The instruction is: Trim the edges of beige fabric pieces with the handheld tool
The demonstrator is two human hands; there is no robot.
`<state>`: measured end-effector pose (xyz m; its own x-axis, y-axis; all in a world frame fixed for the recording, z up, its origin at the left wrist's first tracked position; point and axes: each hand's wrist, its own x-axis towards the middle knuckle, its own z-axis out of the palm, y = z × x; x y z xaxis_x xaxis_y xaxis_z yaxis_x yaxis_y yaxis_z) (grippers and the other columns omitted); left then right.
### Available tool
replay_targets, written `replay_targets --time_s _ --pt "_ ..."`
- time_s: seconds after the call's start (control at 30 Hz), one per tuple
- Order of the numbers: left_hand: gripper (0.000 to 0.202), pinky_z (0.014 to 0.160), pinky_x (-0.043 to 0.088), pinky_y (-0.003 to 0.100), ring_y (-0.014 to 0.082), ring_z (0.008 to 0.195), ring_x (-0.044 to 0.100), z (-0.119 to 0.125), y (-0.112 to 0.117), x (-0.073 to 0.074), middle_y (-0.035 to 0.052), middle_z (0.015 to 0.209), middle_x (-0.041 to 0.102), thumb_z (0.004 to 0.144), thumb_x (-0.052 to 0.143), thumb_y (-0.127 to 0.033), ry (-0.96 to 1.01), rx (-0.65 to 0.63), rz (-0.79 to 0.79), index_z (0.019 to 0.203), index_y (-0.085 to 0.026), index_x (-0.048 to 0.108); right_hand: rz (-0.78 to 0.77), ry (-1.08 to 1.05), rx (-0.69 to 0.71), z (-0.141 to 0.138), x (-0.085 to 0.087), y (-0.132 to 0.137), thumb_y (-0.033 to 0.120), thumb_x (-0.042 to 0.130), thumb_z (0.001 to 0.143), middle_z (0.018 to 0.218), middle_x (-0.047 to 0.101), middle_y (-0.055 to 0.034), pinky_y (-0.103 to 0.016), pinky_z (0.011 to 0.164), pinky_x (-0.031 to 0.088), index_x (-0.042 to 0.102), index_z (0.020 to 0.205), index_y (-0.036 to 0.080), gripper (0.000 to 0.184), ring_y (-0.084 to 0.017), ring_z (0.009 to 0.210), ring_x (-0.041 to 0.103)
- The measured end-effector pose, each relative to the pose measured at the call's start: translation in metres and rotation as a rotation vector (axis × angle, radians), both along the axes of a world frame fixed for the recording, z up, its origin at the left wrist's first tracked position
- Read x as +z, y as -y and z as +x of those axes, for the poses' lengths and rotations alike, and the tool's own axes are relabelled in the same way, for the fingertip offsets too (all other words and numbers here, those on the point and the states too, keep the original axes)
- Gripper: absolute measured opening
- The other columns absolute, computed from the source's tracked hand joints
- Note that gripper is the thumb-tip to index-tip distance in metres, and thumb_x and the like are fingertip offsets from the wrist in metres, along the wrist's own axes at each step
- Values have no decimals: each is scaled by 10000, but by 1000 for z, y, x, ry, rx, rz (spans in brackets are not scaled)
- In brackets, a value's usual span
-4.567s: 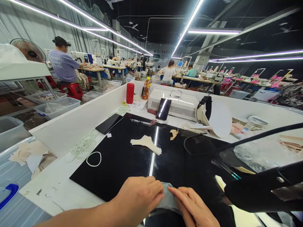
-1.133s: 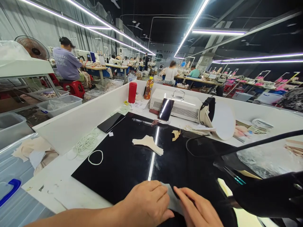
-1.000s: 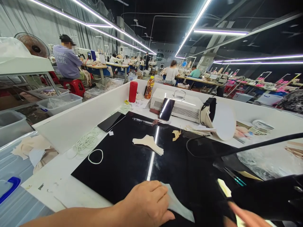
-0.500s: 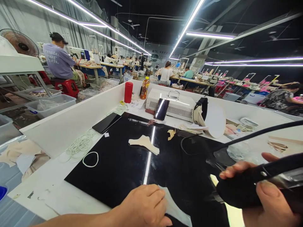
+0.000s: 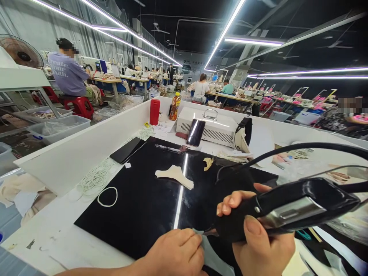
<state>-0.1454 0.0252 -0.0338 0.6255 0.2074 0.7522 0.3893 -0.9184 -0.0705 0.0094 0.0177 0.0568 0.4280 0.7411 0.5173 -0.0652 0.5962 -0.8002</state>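
My left hand [image 5: 172,253] rests with curled fingers on a pale grey fabric piece [image 5: 211,257] at the near edge of the black mat [image 5: 143,199]. My right hand [image 5: 258,237] grips a black corded hand tool [image 5: 287,207]. The tool's metal tip sits just above the fabric, right beside my left fingertips. Its black cable [image 5: 287,150] loops off to the right.
A beige cut fabric piece [image 5: 174,176] lies mid-mat, a white elastic ring [image 5: 107,196] at the left. A dark phone [image 5: 127,150], red bottle [image 5: 154,112], white machine box [image 5: 212,130] and tape roll [image 5: 244,135] stand behind. White partition walls surround the table. Other people work at distant tables.
My right hand left the fabric, took hold of the black tool at the right, and carried it left to the fabric. My left hand stayed on the fabric.
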Motion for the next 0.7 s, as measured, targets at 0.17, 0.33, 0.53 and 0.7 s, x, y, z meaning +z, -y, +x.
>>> replay_targets --time_s 0.17,0.33,0.53,0.7 --pt "474 633 556 239 154 751 684 1 0 4 54 873 730 1114 404 -385 34 -4 1 855 -111 693 -24 18 -19 3 -3 0 331 748 902 853 633 7 -346 606 595 593 1237 300 370 -157 684 614" --pt "546 600 552 240 154 752 679 1 -1 3 58 865 729 1128 328 -398 42 5 17 833 -118 692 -16 9 -47 1 0 -1 343 765 890 827 637 15 -332 596 597 604 1213 295 364 -153 671 611" --pt "533 607 564 238 149 763 684 -1 1 2 54 870 723 1129 336 -393 14 12 9 838 -119 689 -19 18 -61 2 -1 -1 330 755 899 829 638 15 -330 604 595 600 1219 297 357 -154 675 614" --pt "480 630 566 232 149 809 689 -2 1 -2 62 931 728 1106 414 -448 -41 26 8 883 -127 693 -35 28 -53 6 -7 -1 316 723 924 853 636 12 -363 634 596 579 1250 302 357 -162 695 617"
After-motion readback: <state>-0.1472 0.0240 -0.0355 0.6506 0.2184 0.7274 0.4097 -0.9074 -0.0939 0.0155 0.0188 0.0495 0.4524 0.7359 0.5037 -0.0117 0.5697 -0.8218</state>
